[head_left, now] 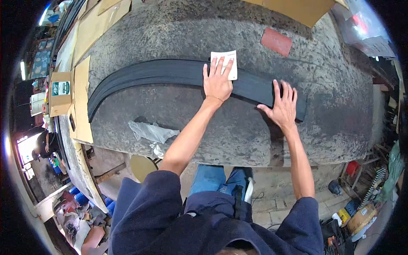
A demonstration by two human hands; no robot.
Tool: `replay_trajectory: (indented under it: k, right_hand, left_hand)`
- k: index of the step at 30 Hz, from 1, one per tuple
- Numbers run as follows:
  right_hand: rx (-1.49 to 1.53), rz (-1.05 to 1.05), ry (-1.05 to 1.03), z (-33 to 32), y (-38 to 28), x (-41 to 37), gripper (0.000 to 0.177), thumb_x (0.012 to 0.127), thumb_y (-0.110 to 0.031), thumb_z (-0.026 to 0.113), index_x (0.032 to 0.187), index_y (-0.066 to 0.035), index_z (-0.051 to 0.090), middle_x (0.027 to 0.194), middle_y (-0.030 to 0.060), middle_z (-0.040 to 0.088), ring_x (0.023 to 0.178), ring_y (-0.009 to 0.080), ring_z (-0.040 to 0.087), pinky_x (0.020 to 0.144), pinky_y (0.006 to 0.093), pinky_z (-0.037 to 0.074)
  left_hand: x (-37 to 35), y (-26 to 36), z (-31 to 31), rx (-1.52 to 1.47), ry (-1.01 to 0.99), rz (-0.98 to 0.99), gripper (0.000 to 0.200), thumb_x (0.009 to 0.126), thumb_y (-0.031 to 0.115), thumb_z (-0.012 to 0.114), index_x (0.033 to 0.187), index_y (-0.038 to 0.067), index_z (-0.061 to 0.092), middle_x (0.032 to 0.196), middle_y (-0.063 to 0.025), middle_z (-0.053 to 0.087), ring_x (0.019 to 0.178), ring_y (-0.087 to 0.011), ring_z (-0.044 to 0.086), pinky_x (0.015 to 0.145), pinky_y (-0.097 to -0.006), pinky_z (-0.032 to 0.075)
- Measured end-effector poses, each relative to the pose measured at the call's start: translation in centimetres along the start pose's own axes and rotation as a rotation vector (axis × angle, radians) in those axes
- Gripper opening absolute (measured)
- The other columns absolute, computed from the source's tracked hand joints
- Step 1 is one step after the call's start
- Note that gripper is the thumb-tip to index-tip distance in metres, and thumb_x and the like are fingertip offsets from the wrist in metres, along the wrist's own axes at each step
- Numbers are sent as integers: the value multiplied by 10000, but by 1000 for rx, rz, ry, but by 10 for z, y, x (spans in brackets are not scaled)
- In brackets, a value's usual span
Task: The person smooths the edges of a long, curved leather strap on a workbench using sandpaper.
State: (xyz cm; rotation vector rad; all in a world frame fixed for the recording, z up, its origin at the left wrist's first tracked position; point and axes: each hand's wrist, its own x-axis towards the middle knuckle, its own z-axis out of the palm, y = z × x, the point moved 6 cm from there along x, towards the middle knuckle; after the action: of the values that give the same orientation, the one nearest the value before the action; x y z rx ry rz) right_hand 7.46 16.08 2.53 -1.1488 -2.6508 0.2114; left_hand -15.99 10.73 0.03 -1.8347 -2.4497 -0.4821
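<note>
A long bundle of dark strips [170, 70] lies in a curve across the worn grey table [238, 146]. My left hand [218, 85] rests on a white card or pad [231, 68] that sits on the strips, its fingers spread flat over it. Near the right end of the bundle is my right hand [283, 108], fingers apart, thumb pointing left, holding nothing. Whether it touches the strips I cannot tell.
A reddish flat piece [276, 41] lies at the back right. Grey crumpled plastic [153, 131] is near the front edge. A cardboard box [60, 94] stands at the left, a round stool [143, 168] below. Another person [46, 144] is at the far left.
</note>
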Motion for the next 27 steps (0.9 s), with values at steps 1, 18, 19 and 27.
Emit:
replay_trajectory:
  k: [1, 18, 19, 27]
  right_hand:
    - [-27, -6, 23, 2, 1, 0, 1043, 755, -761, 629, 1511, -86, 380, 1478, 203, 395, 1361, 389, 383, 1137, 598, 256]
    - [-151, 14, 52, 19, 9, -2, 836, 780, -385, 713, 1523, -169, 395, 1450, 131, 468, 1370, 327, 420, 1182, 516, 267]
    - [-142, 13, 52, 20, 10, -3, 852, 773, -365, 723, 1532, -185, 381, 1455, 128, 464, 1372, 326, 418, 1183, 517, 267]
    - [-168, 1, 71, 21, 9, -4, 882, 795, -577, 717, 1530, -214, 390, 1456, 130, 476, 1367, 319, 441, 1181, 525, 274]
  left_hand:
    - [0, 0, -1, -7, 30, 8, 650, 830, 132, 553, 1473, 210, 491, 1540, -112, 439, 1453, -342, 353, 1174, -592, 240]
    - [-94, 116, 19, -242, 37, 269, 522, 868, 118, 541, 1380, 21, 543, 1540, -140, 450, 1464, -320, 375, 1147, -499, 335]
    - [-94, 116, 18, -242, 48, 269, 521, 866, 114, 545, 1378, 23, 545, 1533, -142, 457, 1458, -319, 382, 1145, -498, 340]
    - [-86, 35, -12, -137, 56, 135, 502, 828, -1, 571, 1329, -25, 579, 1412, -202, 549, 1380, -360, 455, 1130, -472, 379]
